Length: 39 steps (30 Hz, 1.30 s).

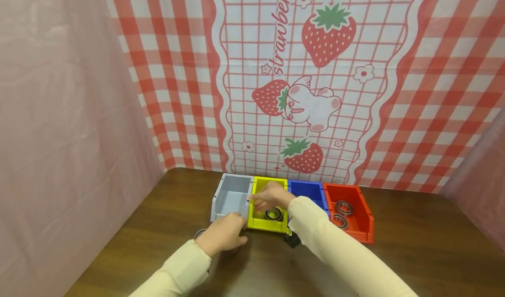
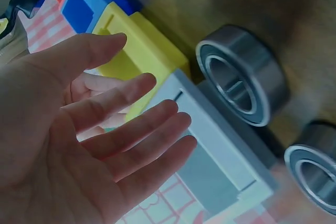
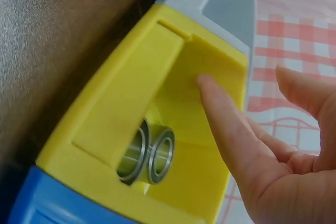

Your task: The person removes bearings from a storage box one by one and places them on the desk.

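Note:
My left hand (image 1: 225, 233) hovers in front of the grey bin (image 1: 232, 201), its fingers spread and holding nothing in the left wrist view. Close beyond its fingertips in that view, two metal ball bearings (image 2: 244, 74) stand on the table outside the grey bin. My right hand (image 1: 272, 196) is over the yellow bin (image 1: 268, 225) with nothing in its grasp; its index finger extends over the bin's opening in the right wrist view. Inside the yellow bin, two bearings (image 3: 161, 156) lie side by side, partly behind the front wall.
A blue bin (image 1: 307, 191) and a red bin (image 1: 364, 218) continue the row to the right. Two bearings (image 1: 344, 208) lie in the red bin. A small black object (image 1: 292, 239) shows below the right sleeve. A checked strawberry cloth (image 1: 189, 91) hangs behind the wooden table (image 1: 414, 231).

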Available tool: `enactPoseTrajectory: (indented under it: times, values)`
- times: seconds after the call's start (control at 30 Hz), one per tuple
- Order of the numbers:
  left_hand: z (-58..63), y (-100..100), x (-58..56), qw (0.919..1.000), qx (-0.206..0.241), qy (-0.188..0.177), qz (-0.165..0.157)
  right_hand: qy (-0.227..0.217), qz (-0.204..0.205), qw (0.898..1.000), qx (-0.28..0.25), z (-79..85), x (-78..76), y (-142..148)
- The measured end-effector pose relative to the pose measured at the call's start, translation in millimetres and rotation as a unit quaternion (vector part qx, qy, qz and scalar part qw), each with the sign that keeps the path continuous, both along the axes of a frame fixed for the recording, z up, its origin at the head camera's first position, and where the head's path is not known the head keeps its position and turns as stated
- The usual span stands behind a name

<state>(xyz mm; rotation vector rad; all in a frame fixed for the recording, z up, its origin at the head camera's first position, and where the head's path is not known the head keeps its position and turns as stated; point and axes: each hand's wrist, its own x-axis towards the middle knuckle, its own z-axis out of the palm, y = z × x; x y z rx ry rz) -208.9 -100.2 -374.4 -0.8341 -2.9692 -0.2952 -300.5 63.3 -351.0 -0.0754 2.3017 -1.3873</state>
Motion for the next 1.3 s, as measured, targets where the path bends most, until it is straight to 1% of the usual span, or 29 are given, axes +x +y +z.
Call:
enactPoseTrajectory:
  times: [0.03, 0.17, 0.3, 0.4, 0.5, 0.57, 0.73, 0.8, 0.87, 1.0, 1.1, 1.17, 1.2, 1.3]
  values:
    - [1.1, 1.8, -1.1, 1.0, -0.003, 0.001, 0.0, 0.004, 0.008, 1.0, 0.008, 2.1, 0.1, 2.4]
    - [4.6, 8.8, -4.4, 0.9999, -0.014, 0.007, 0.003, 0.016, 0.022, 1.0, 0.013, 10.7, 0.3, 11.4]
    - [9.2, 16.3, -6.3, 0.9995, -0.01, 0.03, 0.008, 0.04, 0.001, 0.999, 0.031, 20.3, 3.1, 18.9]
    - [12.6, 22.0, -8.3, 0.9989, -0.008, 0.045, 0.011, 0.077, -0.016, 0.994, 0.071, 26.4, 7.9, 25.8]
    - [16.1, 26.9, -10.7, 0.9984, -0.015, 0.052, 0.014, 0.117, -0.025, 0.986, 0.114, 30.2, 10.1, 33.2]
    - [17.6, 30.9, -12.6, 0.9982, -0.022, 0.053, 0.018, 0.137, -0.028, 0.98, 0.141, 31.3, 9.0, 38.4]
    - [18.0, 42.9, -16.9, 0.9969, -0.031, 0.068, 0.022, 0.182, -0.037, 0.959, 0.214, 32.4, 4.0, 50.3]
    - [18.2, 46.9, -19.7, 0.9964, -0.032, 0.076, 0.019, 0.2, -0.042, 0.951, 0.234, 31.4, 2.0, 54.1]
    - [19.1, 50.6, -23.7, 0.9963, -0.029, 0.08, 0.017, 0.212, -0.048, 0.946, 0.242, 29.1, -0.4, 57.7]
    - [19.7, 56.7, -32.0, 0.9968, -0.023, 0.074, 0.016, 0.211, -0.064, 0.945, 0.241, 21.1, -3.7, 64.0]
    - [19.3, 60.6, -37.3, 0.9971, -0.024, 0.071, 0.018, 0.202, -0.068, 0.944, 0.253, 13.4, -5.5, 67.7]
    - [18.1, 63.1, -40.7, 0.9969, -0.028, 0.071, 0.019, 0.189, -0.071, 0.945, 0.258, 7.7, -7.6, 69.0]
    - [17.7, 64.3, -42.2, 0.9967, -0.029, 0.073, 0.019, 0.179, -0.074, 0.947, 0.257, 5.2, -8.5, 69.4]
    - [17.3, 67.6, -46.5, 0.9966, -0.032, 0.073, 0.021, 0.138, -0.092, 0.958, 0.233, -0.7, -11.4, 70.3]
